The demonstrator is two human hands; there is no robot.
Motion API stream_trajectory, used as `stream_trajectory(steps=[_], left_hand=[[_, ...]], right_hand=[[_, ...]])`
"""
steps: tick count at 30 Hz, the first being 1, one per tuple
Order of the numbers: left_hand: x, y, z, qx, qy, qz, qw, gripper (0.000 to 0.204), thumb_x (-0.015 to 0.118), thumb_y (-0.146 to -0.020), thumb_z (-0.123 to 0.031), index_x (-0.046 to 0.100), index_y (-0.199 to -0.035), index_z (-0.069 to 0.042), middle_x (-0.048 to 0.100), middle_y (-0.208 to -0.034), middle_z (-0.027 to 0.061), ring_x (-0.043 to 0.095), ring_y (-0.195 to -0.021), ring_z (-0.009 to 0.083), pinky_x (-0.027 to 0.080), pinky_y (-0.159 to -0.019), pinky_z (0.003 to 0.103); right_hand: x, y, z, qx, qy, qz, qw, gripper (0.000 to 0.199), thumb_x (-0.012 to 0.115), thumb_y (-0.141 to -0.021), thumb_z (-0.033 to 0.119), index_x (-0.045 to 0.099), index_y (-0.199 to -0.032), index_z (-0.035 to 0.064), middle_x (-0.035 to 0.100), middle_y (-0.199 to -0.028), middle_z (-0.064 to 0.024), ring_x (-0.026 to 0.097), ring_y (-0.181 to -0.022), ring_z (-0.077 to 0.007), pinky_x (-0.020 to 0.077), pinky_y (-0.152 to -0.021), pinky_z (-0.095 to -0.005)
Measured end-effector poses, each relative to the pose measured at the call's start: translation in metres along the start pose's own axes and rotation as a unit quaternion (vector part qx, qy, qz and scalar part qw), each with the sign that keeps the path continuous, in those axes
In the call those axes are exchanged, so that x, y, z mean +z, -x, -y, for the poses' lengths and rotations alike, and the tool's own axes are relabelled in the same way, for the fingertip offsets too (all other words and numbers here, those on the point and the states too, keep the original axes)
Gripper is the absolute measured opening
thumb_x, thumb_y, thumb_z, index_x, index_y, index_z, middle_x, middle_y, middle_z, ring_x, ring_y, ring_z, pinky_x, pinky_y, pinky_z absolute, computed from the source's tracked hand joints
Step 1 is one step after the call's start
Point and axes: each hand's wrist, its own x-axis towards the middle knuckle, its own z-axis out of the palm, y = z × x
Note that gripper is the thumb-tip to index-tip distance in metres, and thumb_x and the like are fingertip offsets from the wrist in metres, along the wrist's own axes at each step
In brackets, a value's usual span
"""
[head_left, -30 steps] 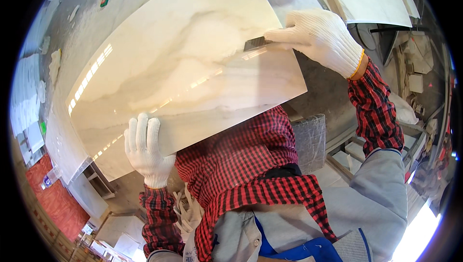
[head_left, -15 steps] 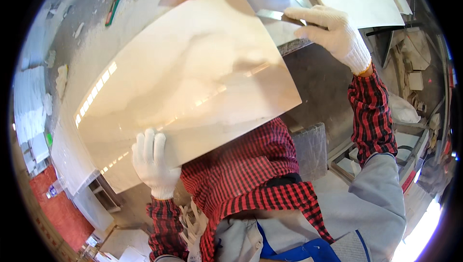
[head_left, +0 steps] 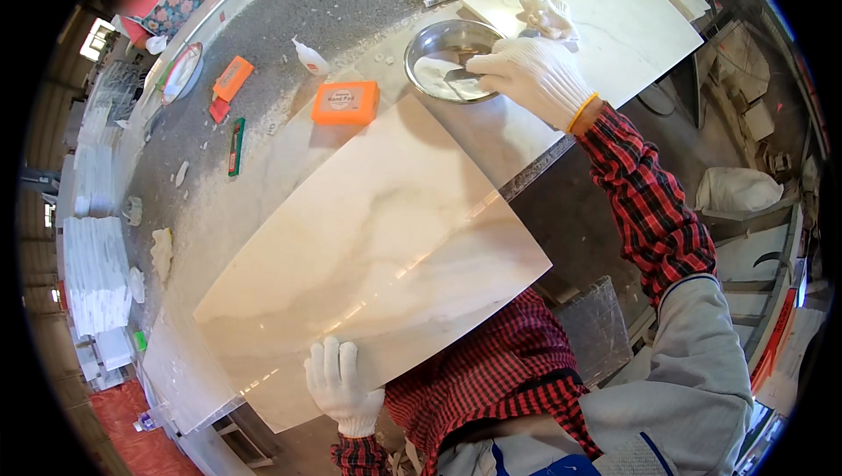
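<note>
A glossy cream stone-look slab (head_left: pixel 377 239) with grey veining lies at an angle over the table's near edge. My gloved left hand (head_left: pixel 340 386) rests at its near edge, with the fingers stretched flat on the top face. My gloved right hand (head_left: pixel 537 77) is at the rim of a round metal bowl (head_left: pixel 419 49), pinching a scraper whose blade (head_left: pixel 458 74) dips inside. White paste (head_left: pixel 436 75) lies in the bowl beside the blade. The scraper's handle is mostly hidden by my fingers.
An orange box (head_left: pixel 345 103), a white squeeze bottle (head_left: pixel 310 57) and a green cutter (head_left: pixel 236 147) lie on the dusty table. Crumpled white cloth (head_left: pixel 545 16) sits on another pale slab (head_left: pixel 627 46) at right. A person in a floral apron (head_left: pixel 174 4) stands far left.
My right hand has brought the scraper from beside the slab into the bowl. My left hand stays on the slab. The view has shifted, showing more of the far table.
</note>
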Motion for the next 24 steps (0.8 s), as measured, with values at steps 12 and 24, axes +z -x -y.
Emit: stream_trajectory(steps=[12, 24], left_hand=[[-0.003, 0.01, 0.005, -0.01, 0.01, 0.03, 0.999, 0.049, 0.073, -0.065, -0.009, 0.056, -0.11, 0.002, 0.058, -0.106, 0.0202, 0.053, -0.081, 0.0392, 0.041, -0.068, 0.045], [-0.016, 0.008, 0.027, -0.051, -0.016, 0.088, 0.995, 0.055, 0.075, -0.075, -0.012, 0.061, -0.127, -0.002, 0.061, -0.134, 0.0202, 0.059, -0.122, 0.0458, 0.048, -0.099, 0.055]], right_hand=[[0.002, 0.004, -0.006, -0.008, -0.164, -0.049, 0.985, 0.021, 0.07, -0.087, 0.017, 0.077, -0.105, 0.0075, 0.075, -0.104, -0.0108, 0.07, -0.093, -0.0296, 0.0545, -0.081, -0.0383], [0.001, 0.027, 0.034, 0.129, -0.363, 0.05, 0.922, 0.026, 0.072, -0.091, 0.01, 0.075, -0.116, 0.0016, 0.075, -0.101, -0.0121, 0.07, -0.09, -0.0206, 0.0539, -0.082, -0.0301]])
